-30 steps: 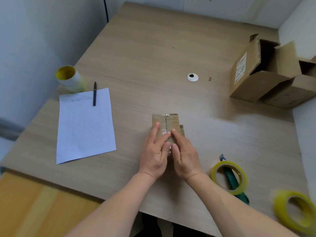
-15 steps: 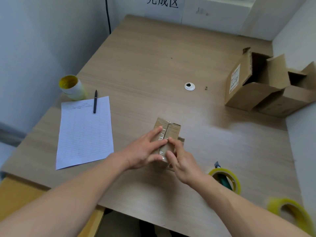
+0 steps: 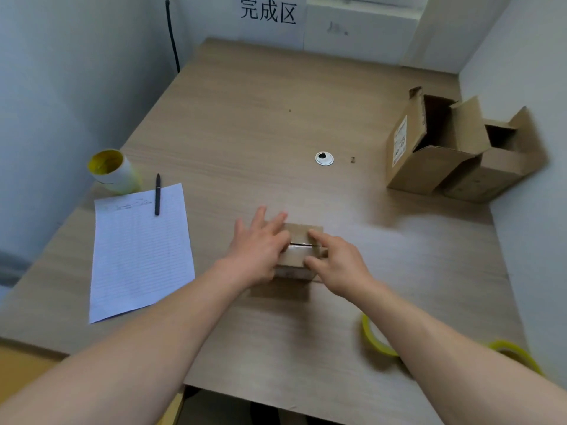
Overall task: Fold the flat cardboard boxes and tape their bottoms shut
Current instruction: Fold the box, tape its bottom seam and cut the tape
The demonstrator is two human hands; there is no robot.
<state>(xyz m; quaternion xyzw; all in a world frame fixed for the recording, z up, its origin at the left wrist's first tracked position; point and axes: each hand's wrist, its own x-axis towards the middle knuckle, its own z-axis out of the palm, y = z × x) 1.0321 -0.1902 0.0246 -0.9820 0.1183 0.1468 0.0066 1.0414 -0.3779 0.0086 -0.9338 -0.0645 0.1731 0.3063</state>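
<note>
Cardboard box sits on the table toward my side, taped bottom up, between both hands. My left hand lies flat over its left half, fingers straight and spread, pressing down. My right hand pinches the right end, forefinger on top and thumb on the near face. To finish well, I judge, I should rub firmly along the seam and over both ends, so the tape bonds without bubbles.

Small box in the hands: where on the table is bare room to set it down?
The table is barest beyond the cable grommet, up to the back wall, left of the open boxes. Crowded: tape rolls near right, paper sheet at left.
</note>
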